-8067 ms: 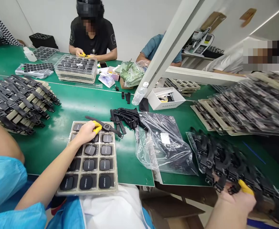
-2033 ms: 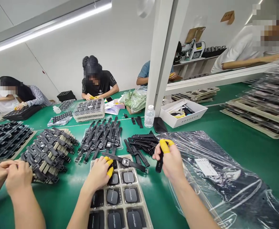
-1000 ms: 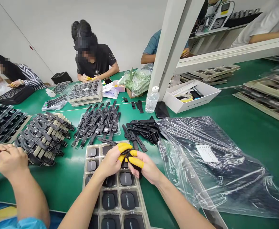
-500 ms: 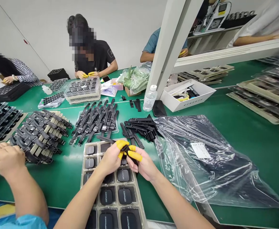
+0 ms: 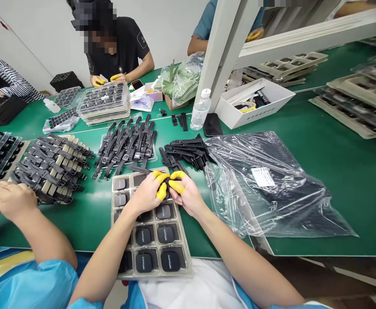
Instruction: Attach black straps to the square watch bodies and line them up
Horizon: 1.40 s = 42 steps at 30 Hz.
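Observation:
My left hand [image 5: 147, 193] and my right hand [image 5: 188, 195], both with yellow finger cots, meet above the far part of a tray. Between their fingertips they pinch a black watch strap [image 5: 139, 170]; one perforated end sticks out to the left. The part in the fingers is mostly covered, so whether a watch body is attached cannot be made out. Under my forearms the beige tray [image 5: 184, 246] holds square black watch heads [image 5: 170, 261] in its compartments. Just beyond my hands lies a pile of loose black straps [image 5: 188, 151].
Strapped watches [image 5: 128, 143] lie in rows on a tray, with another stack [image 5: 54, 167] farther left. A plastic bag of black straps [image 5: 284, 193] covers the right side. Behind stand a water bottle [image 5: 201, 109] and white box [image 5: 255, 103]. A co-worker's hands [image 5: 14, 197] are at left.
The view has tilted down, so the table sits higher in the picture. My hands still grip the strap; its right-hand part, visible below my fingers before, is now hidden.

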{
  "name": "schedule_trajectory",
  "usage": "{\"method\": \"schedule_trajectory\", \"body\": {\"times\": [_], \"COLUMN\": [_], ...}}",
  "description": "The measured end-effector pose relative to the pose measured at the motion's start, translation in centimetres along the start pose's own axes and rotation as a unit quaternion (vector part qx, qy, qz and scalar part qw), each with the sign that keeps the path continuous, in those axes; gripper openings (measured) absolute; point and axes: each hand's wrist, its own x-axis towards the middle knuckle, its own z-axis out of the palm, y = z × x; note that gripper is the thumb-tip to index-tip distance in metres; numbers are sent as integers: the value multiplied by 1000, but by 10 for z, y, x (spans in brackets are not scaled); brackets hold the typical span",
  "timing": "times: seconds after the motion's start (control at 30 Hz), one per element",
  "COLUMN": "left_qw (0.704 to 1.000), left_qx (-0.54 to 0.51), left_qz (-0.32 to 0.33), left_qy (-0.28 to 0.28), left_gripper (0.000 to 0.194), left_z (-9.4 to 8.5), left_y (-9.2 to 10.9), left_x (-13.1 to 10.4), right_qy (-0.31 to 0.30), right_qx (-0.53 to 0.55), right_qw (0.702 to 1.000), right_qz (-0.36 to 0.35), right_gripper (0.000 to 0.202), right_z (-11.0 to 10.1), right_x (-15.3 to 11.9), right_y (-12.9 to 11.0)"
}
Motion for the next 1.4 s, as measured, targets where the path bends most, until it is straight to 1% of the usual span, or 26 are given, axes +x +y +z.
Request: {"method": "schedule_trajectory", "body": {"times": [0.07,0.2,0.3,0.37,0.43,0.5,0.53,0.6,0.63,0.7,0.77,0.8,0.83,0.87,0.9,0.97,1.03,1.07,1.1,1.13,1.17,1.2,1.27,1.33,1.37,1.4], "left_qw": [1000,998,997,993,985,975,968,944,922,863,809,792,783,780,781,783,785,787,791,799,812,832,887,944,964,977], "left_qx": [-7,-59,-79,-98,-124,-150,-173,-248,-294,-372,-408,-416,-423,-431,-439,-448,-444,-441,-439,-438,-434,-422,-358,-253,-201,-157], "left_qz": [3,17,-1,-33,-54,-57,-61,-97,-126,-181,-213,-223,-232,-241,-247,-251,-247,-247,-248,-250,-251,-248,-216,-150,-111,-74], "left_qy": [-4,2,23,56,104,152,170,198,219,289,366,387,393,383,369,350,354,354,347,328,298,263,197,152,137,124], "left_gripper": [41,40,40,39,30,19,19,25,29,36,43,47,50,52,54,56,54,53,51,49,47,44,38,35,37,41], "left_z": [-1,-6,-8,-7,-4,-1,1,2,2,-2,-7,-9,-11,-12,-12,-10,-8,-7,-5,-3,0,3,10,17,20,21], "left_y": [0,0,-2,-2,1,6,10,15,16,15,9,6,3,0,-2,-3,-3,-2,-1,1,3,5,8,9,8,7], "left_x": [0,0,-1,-1,0,2,3,6,7,10,11,11,11,11,11,12,12,12,12,12,12,11,9,6,4,2], "right_qy": [-5,-29,-33,-37,-52,-79,-92,-115,-126,-149,-166,-165,-154,-130,-93,9,113,148,167,171,160,135,60,-20,-50,-73], "right_qx": [-9,-21,-20,-23,-28,-28,-27,-39,-55,-103,-155,-174,-184,-184,-173,-137,-106,-99,-95,-92,-91,-91,-97,-114,-125,-134], "right_qw": [1000,999,999,999,998,997,995,990,987,977,965,961,962,968,977,991,985,978,972,969,970,975,988,992,991,988], "right_qz": [-3,-16,-22,-24,-20,7,28,69,86,113,132,134,127,110,83,8,-74,-109,-136,-154,-158,-150,-105,-48,-25,-7], "right_gripper": [51,49,48,47,46,44,43,42,41,39,38,38,37,37,36,38,39,39,38,38,37,37,37,38,38,38], "right_z": [0,-1,-2,-3,-4,-6,-7,-10,-13,-18,-23,-24,-26,-27,-27,-28,-27,-27,-26,-26,-24,-23,-19,-16,-15,-14], "right_x": [0,-1,0,0,0,-1,-2,-3,-4,-4,-5,-4,-4,-3,-2,1,4,5,5,5,4,2,-2,-5,-6,-6], "right_y": [0,0,0,0,-1,-4,-6,-10,-13,-18,-22,-23,-24,-24,-24,-25,-26,-27,-28,-29,-30,-30,-29,-25,-23,-20]}}
